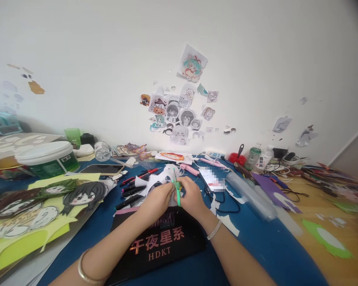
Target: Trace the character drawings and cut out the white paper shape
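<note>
Green-handled scissors (178,192) point away from me, with my right hand (191,197) closed around them. Close against it, my left hand (162,197) pinches a piece of white paper (155,182) that bears dark printed shapes. The paper spreads out to the left and behind the fingers. My fingertips partly hide the scissors, and I cannot tell whether the blades are cutting. Both hands are above a black case (179,254) with pinkish lettering.
Marker pens (131,190) lie left of the hands. Paper scraps (228,224) and a clear plastic roll (250,196) are on the right. A green tub (47,159) with a white lid stands behind character cutouts (80,198). Bottles (253,157) stand along the wall.
</note>
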{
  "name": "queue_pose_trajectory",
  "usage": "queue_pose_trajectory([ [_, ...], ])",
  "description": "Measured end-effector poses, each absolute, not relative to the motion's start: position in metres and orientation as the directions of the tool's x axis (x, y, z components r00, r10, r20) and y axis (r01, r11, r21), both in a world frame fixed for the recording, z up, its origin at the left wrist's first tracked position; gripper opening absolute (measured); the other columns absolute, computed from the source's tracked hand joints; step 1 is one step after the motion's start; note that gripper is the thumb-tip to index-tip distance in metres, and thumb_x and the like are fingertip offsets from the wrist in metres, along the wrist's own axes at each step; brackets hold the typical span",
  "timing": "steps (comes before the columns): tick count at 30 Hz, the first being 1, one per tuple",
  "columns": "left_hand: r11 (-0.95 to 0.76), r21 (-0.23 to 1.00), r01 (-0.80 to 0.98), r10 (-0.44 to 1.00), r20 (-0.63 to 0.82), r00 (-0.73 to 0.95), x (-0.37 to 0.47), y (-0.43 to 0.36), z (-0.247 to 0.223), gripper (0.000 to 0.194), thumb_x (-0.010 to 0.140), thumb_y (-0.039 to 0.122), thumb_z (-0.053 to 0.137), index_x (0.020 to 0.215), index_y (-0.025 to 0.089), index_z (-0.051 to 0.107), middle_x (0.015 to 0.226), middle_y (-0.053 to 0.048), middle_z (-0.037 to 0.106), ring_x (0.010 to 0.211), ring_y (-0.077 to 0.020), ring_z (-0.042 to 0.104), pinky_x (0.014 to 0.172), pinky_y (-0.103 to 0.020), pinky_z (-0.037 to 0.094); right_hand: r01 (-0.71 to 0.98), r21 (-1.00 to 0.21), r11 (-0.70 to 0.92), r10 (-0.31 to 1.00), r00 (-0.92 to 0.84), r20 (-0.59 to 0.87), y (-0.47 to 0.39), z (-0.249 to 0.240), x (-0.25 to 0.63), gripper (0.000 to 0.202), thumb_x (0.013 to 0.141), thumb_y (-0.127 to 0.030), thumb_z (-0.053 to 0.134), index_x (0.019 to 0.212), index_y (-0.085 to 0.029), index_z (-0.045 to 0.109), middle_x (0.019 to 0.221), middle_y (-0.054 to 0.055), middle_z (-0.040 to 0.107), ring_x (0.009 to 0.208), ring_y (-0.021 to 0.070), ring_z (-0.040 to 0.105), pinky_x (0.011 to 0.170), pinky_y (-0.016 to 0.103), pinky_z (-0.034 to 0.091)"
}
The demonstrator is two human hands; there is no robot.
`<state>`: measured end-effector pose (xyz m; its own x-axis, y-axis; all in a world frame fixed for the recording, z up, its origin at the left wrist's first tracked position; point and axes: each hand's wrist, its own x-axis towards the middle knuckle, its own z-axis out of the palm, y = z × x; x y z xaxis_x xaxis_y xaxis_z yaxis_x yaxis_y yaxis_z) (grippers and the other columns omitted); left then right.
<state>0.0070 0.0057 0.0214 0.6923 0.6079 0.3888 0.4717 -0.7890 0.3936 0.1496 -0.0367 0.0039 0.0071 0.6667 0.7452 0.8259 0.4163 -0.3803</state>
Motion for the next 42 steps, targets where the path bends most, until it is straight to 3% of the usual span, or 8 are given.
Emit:
queue_pose_trajectory([
  [5,-0.786,0.387,0.482,0.612,0.383,0.692,0.0084,0.0028,0.0212,0.023,0.083,0.018,0.028,0.065,0.020,0.043,0.064,-0.002,0.055,0.060,-0.0166,0.050,0.057,-0.027,0.034,0.861,-0.308,0.404,0.655,-0.037,0.755,-0.0366,0.0046,0.1495,0.028,0.063,-0.012,0.049,0.089,-0.019,0.057,0.077,0.004,0.058,0.075,0.0192,0.056,0.062,0.027,0.043],
  [13,-0.731,0.468,0.497,0.674,0.382,0.632,0.0108,-0.0002,0.0243,0.026,0.085,0.025,0.024,0.065,0.021,0.040,0.067,-0.004,0.055,0.062,-0.0175,0.049,0.060,-0.029,0.036,0.835,-0.326,0.443,0.613,-0.016,0.790,-0.0375,0.0070,0.1524,0.020,0.068,-0.015,0.049,0.087,-0.017,0.056,0.073,0.004,0.058,0.071,0.0190,0.055,0.064,0.028,0.045],
  [20,-0.733,0.542,0.411,0.651,0.386,0.653,0.0109,-0.0026,0.0194,0.027,0.088,0.030,0.023,0.070,0.021,0.042,0.073,-0.004,0.055,0.067,-0.0172,0.050,0.063,-0.029,0.039,0.860,-0.205,0.467,0.526,-0.084,0.846,-0.0378,0.0069,0.1534,0.022,0.069,-0.014,0.051,0.089,-0.017,0.056,0.077,0.006,0.060,0.073,0.0192,0.055,0.063,0.028,0.045],
  [33,-0.770,0.412,0.487,0.635,0.413,0.653,0.0105,-0.0017,0.0208,0.024,0.087,0.020,0.025,0.076,0.018,0.047,0.075,-0.007,0.059,0.070,-0.0187,0.055,0.064,-0.030,0.041,0.847,-0.275,0.455,0.562,-0.033,0.826,-0.0397,0.0088,0.1504,0.024,0.066,-0.009,0.047,0.084,-0.020,0.056,0.076,0.004,0.061,0.074,0.0191,0.054,0.064,0.028,0.044],
  [42,-0.750,0.408,0.521,0.659,0.394,0.640,0.0113,-0.0006,0.0217,0.024,0.087,0.021,0.026,0.071,0.020,0.043,0.069,-0.004,0.056,0.065,-0.0171,0.052,0.060,-0.028,0.037,0.838,-0.261,0.480,0.548,-0.055,0.835,-0.0417,0.0096,0.1498,0.019,0.069,-0.011,0.050,0.086,-0.019,0.056,0.076,0.004,0.061,0.073,0.0186,0.054,0.064,0.029,0.045],
])
